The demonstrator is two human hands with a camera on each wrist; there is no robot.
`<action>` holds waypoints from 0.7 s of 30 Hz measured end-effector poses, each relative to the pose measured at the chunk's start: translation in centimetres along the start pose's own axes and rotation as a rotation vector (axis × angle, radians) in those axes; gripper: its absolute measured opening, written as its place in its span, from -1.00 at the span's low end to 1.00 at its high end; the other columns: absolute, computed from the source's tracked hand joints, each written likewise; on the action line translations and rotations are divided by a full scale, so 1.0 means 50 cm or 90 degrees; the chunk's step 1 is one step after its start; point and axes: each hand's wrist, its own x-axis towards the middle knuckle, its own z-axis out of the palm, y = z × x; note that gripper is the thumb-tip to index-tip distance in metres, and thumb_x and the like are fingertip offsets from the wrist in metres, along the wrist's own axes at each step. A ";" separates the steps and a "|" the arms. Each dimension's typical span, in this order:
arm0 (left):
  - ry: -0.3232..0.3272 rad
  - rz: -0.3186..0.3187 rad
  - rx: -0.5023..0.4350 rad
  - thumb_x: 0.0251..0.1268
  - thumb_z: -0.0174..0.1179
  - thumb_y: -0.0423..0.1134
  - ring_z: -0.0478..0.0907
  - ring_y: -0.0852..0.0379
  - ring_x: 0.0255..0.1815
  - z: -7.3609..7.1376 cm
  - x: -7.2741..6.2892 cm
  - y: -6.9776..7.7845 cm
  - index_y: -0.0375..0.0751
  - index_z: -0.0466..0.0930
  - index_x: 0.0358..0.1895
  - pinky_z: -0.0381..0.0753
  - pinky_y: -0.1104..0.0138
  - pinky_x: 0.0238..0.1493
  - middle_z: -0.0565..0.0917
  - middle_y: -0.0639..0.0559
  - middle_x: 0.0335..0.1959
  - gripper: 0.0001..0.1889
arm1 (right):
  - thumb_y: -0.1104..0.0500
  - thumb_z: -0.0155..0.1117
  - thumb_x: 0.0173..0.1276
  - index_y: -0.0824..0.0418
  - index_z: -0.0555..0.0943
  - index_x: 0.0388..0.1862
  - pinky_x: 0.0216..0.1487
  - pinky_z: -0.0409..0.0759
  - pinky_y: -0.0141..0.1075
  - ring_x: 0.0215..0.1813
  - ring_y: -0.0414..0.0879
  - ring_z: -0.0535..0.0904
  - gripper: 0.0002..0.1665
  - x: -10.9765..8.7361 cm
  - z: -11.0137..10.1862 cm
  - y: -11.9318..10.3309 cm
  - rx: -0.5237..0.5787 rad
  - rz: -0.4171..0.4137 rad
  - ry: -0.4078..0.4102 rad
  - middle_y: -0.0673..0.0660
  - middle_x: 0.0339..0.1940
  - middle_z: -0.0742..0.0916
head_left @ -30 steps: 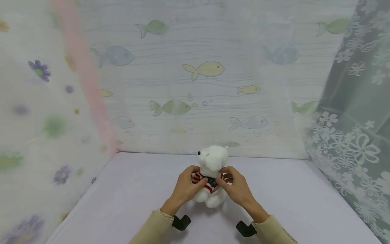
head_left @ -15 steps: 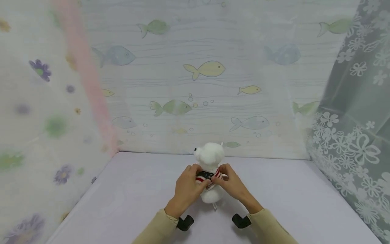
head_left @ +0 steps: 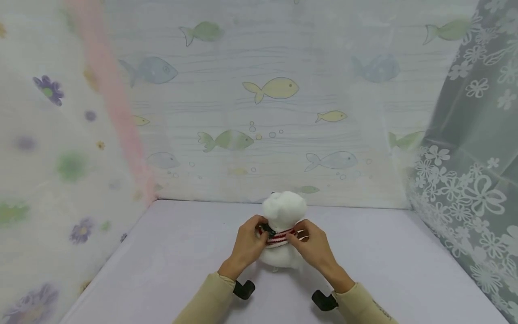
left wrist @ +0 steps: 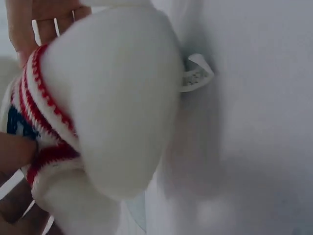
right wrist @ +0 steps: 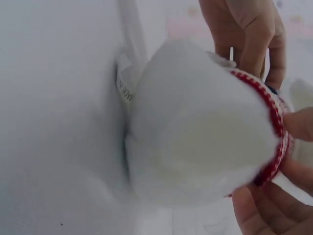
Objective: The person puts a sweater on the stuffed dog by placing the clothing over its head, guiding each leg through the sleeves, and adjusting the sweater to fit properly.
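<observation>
A white plush bear [head_left: 285, 209] sits upright on the table between both hands, its back mostly towards me and its nose almost hidden. It wears a red-and-white striped knitted sweater [head_left: 279, 238] with a dark blue patch on the left. My left hand [head_left: 247, 243] pinches the sweater at the blue patch, thumb in front. On the other side, my right hand [head_left: 316, 246] grips the sweater's edge between thumb and fingers. The left wrist view shows the bear's rounded white lower body [left wrist: 122, 98] and a small printed label [left wrist: 197, 76] sticking out from it.
The table has a pale lilac cloth [head_left: 182, 252]. Behind stands a curtain with printed fish [head_left: 279, 87]; a flowered sheet [head_left: 48, 180] hangs at left and a lace-patterned grey drape [head_left: 477, 135] at right. Black wrist mounts [head_left: 244, 289] jut inward from the sleeves.
The bear has been turned round between the hands: its nose, earlier pointing left, now faces away, and its striped back has come into view. Both hands stay on the sweater with shifted fingers.
</observation>
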 end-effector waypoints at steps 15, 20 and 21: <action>-0.071 -0.025 0.057 0.20 0.26 -0.35 0.53 0.05 -0.01 0.003 -0.033 -0.018 -0.19 0.49 0.04 0.53 0.16 -0.01 0.57 -0.04 -0.05 -0.67 | 0.30 0.38 0.17 0.12 0.59 -0.15 -0.10 0.53 -0.09 -0.13 -0.09 0.53 -0.73 0.012 0.023 0.039 -0.100 -0.148 -0.076 -0.06 -0.21 0.62; -0.038 0.003 0.103 0.19 0.30 -0.36 0.52 0.05 -0.09 0.006 -0.027 -0.023 -0.12 0.57 -0.16 0.55 0.18 -0.10 0.55 -0.02 -0.10 -0.82 | 0.31 0.39 0.19 0.10 0.60 -0.22 -0.08 0.48 -0.12 -0.14 -0.09 0.49 -0.79 0.025 0.029 0.042 -0.127 -0.179 -0.073 -0.10 -0.30 0.59; -0.027 0.009 0.112 0.17 0.31 -0.36 0.52 0.06 -0.12 0.006 -0.026 -0.024 -0.11 0.57 -0.21 0.55 0.19 -0.13 0.55 -0.01 -0.13 -0.84 | 0.31 0.39 0.19 0.10 0.60 -0.24 -0.09 0.49 -0.13 -0.14 -0.10 0.49 -0.79 0.027 0.030 0.042 -0.129 -0.185 -0.073 -0.10 -0.30 0.58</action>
